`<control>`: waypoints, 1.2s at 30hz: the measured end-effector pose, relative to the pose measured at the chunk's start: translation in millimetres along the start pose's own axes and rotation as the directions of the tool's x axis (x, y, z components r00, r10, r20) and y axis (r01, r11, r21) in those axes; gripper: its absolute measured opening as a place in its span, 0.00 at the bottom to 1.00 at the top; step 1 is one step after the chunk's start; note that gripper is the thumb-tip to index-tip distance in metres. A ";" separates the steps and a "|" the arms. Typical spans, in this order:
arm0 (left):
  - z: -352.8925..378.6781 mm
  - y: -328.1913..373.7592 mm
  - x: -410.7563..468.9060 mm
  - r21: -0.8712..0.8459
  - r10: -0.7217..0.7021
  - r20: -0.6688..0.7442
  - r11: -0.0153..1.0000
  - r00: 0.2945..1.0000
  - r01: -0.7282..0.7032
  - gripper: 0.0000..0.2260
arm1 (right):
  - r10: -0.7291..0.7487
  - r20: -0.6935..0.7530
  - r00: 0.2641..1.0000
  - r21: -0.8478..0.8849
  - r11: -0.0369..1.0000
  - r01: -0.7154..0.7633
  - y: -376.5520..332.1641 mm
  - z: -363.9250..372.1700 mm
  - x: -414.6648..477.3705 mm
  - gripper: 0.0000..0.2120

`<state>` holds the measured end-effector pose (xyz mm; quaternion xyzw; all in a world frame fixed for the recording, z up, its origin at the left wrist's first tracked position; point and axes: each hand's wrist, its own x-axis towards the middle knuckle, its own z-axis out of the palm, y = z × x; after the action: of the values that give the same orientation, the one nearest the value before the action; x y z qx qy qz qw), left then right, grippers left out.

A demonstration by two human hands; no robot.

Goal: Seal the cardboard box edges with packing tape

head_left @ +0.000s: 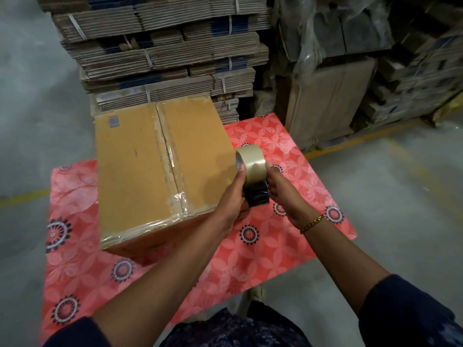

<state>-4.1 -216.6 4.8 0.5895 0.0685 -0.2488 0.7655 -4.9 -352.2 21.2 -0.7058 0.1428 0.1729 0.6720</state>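
head view, box: cardboard box (150, 171) sitting on the surface (263, 246) with the pink floral cover, roughly 10 o'clock from frame centre, flaps shut.

head view, tape already down: clear strip along the centre seam, plus more across the near top edge around 7 o'clock of the box lid. Far edge looks taped too, hard to be sure.

head view, tape roll: packing tape (250, 161) held up just off the box's right side, about 3 o'clock of the box, not touching the lid. Dark bit below the roll looks like a dispenser (256, 196), partly hidden.

head view, left hand (233, 194): wrapped round the roll and dispenser from the left, thumb up on the roll's rim.

head view, right hand (278, 186): pinching the roll from the right, fingertip on the outer wrap. Looks like hunting for the loose end, can't confirm.

head view, background: bundles of flat cartons (162, 46) stacked at 12 o'clock, more wrapped stock at 1–2 o'clock.

step in hand: seems to be between strips, getting a fresh end ready.

next move: probably peel the end free, stick it at a corner of the right edge, then pull along that edge while pressing down. Needs the box kept steady.
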 end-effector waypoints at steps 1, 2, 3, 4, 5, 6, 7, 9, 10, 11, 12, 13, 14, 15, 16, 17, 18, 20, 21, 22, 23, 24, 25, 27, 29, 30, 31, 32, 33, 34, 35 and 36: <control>10.1 -1.3 7.1 0.010 0.006 0.004 1.000 1.000 -0.006 0.20 | 0.010 -0.016 1.000 0.021 1.000 -0.010 0.0 -11.2 1.9 0.16; 21.7 -1.9 13.8 0.013 0.008 0.011 1.000 1.000 -0.008 0.19 | 0.019 -0.030 0.999 0.037 0.999 -0.018 2.6 -24.3 6.0 0.16; 32.4 -4.2 22.3 0.020 0.010 0.021 1.000 1.000 -0.010 0.20 | 0.026 -0.041 0.999 0.044 0.999 -0.024 2.3 -35.8 7.9 0.16; 42.3 -9.0 31.5 0.043 0.015 0.026 0.999 1.000 -0.016 0.20 | 0.029 -0.041 0.999 0.041 0.999 -0.027 5.1 -48.4 12.7 0.16; 53.0 -12.2 38.8 0.050 0.008 0.026 0.999 1.000 -0.009 0.19 | 0.035 -0.036 0.999 0.039 0.999 -0.033 6.7 -59.8 16.2 0.16; 61.8 -15.1 46.2 0.048 -0.006 0.025 0.999 1.000 0.005 0.16 | 0.045 -0.029 0.999 0.041 0.998 -0.044 10.0 -71.4 21.9 0.16; 71.2 -18.6 54.4 0.045 -0.018 0.016 0.999 1.000 0.017 0.15 | 0.057 -0.024 0.998 0.048 0.997 -0.056 12.7 -82.2 27.1 0.16; 85.7 -29.8 74.1 0.058 -0.037 -0.002 0.998 0.999 0.037 0.17 | 0.083 -0.011 0.997 0.062 0.995 -0.082 19.7 -102.2 40.2 0.15; 90.9 -35.1 83.6 0.060 -0.052 -0.012 0.997 0.999 0.053 0.20 | 0.100 -0.008 0.995 0.067 0.993 -0.099 23.9 -111.3 47.8 0.15; 96.0 -39.1 92.2 0.042 -0.075 -0.030 0.996 0.997 0.077 0.23 | 0.118 -0.003 0.993 0.070 0.991 -0.117 27.5 -119.5 54.1 0.15; 98.8 -45.4 102.7 0.034 -0.099 -0.053 0.994 0.994 0.101 0.25 | 0.132 0.000 0.991 0.069 0.989 -0.132 32.9 -127.5 61.6 0.15; 102.1 -49.9 111.9 0.038 -0.123 -0.072 0.991 0.990 0.126 0.26 | 0.149 0.000 0.989 0.067 0.987 -0.149 37.0 -134.2 68.5 0.15; 105.7 -53.0 120.0 0.044 -0.151 -0.090 0.987 0.984 0.155 0.27 | 0.168 0.000 0.986 0.067 0.984 -0.167 41.8 -140.5 76.3 0.15; 109.4 -55.6 127.1 0.043 -0.167 -0.110 0.984 0.980 0.173 0.27 | 0.181 -0.002 0.983 0.060 0.982 -0.181 47.0 -146.2 83.9 0.15; 112.8 -58.2 133.7 0.029 -0.179 -0.129 0.982 0.975 0.184 0.27 | 0.194 -0.004 0.981 0.051 0.980 -0.193 51.7 -150.8 91.2 0.16; 115.9 -60.5 139.1 0.020 -0.188 -0.146 0.981 0.971 0.193 0.25 | 0.207 -0.006 0.978 0.044 0.977 -0.207 54.8 -153.9 96.9 0.16; 118.0 -63.0 144.0 0.016 -0.202 -0.156 0.978 0.967 0.207 0.24 | 0.221 -0.003 0.975 0.033 0.975 -0.221 57.7 -155.1 102.8 0.16; 119.7 -68.7 152.1 0.009 -0.214 -0.167 0.976 0.962 0.219 0.22 | 0.228 0.001 0.974 0.007 0.974 -0.228 63.4 -157.7 112.6 0.17; 120.2 -71.3 155.0 0.002 -0.208 -0.173 0.977 0.963 0.212 0.22 | 0.222 0.001 0.975 -0.011 0.975 -0.222 66.7 -159.1 116.9 0.19; 119.8 -73.3 156.9 0.009 -0.197 -0.182 0.979 0.963 0.202 0.22 | 0.223 0.005 0.975 -0.024 0.974 -0.223 69.6 -160.8 121.0 0.21; 119.2 -75.6 159.0 0.021 -0.182 -0.177 0.982 0.967 0.189 0.21 | 0.233 0.014 0.972 -0.036 0.972 -0.233 72.4 -162.2 124.6 0.21; 119.2 -76.9 160.3 0.028 -0.177 -0.173 0.982 0.969 0.184 0.19 | 0.241 0.022 0.970 -0.055 0.969 -0.240 73.1 -162.8 126.4 0.19; 119.6 -78.2 162.0 0.023 -0.179 -0.165 0.982 0.970 0.185 0.17 | 0.245 0.030 0.969 -0.076 0.967 -0.242 75.0 -163.8 129.1 0.17; 121.3 -80.1 165.6 0.007 -0.193 -0.173 0.980 0.966 0.197 0.17 | 0.259 0.037 0.965 -0.058 0.965 -0.257 76.6 -163.6 131.3 0.11; 123.1 -83.3 169.2 -0.028 -0.211 -0.196 0.977 0.958 0.210 0.20 | 0.260 0.036 0.965 -0.035 0.965 -0.259 78.7 -163.0 133.2 0.09; 123.7 -84.2 169.7 -0.025 -0.215 -0.207 0.976 0.954 0.214 0.20 | 0.259 0.037 0.965 -0.028 0.966 -0.258 77.9 -162.7 133.1 0.09; 123.4 -87.6 171.0 -0.020 -0.214 -0.214 0.976 0.953 0.215 0.19 | 0.255 0.040 0.966 -0.021 0.967 -0.254 78.3 -163.1 133.4 0.09; 123.9 -87.6 170.2 -0.005 -0.218 -0.221 0.975 0.951 0.222 0.19 | 0.254 0.044 0.966 -0.030 0.967 -0.253 79.3 -163.3 133.3 0.09; 124.0 -89.4 169.3 0.010 -0.216 -0.227 0.975 0.950 0.224 0.22 | 0.251 0.058 0.966 -0.046 0.968 -0.248 79.9 -163.5 133.3 0.11; 123.1 -91.8 168.6 0.037 -0.218 -0.224 0.972 0.950 0.232 0.27 | 0.246 0.061 0.967 -0.065 0.968 -0.242 77.1 -162.8 132.0 0.13; 121.3 -96.1 168.8 0.051 -0.224 -0.218 0.970 0.950 0.240 0.31 | 0.232 0.050 0.971 -0.082 0.970 -0.227 75.3 -162.6 131.4 0.15; 118.1 -102.0 169.4 0.075 -0.242 -0.203 0.962 0.949 0.261 0.33 | 0.229 0.053 0.972 -0.097 0.970 -0.223 74.2 -162.2 130.5 0.17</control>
<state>73.5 -396.6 -116.3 0.6349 0.2039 -0.2895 0.6867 88.8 -514.3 -96.3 -0.7086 0.1929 0.2769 0.6197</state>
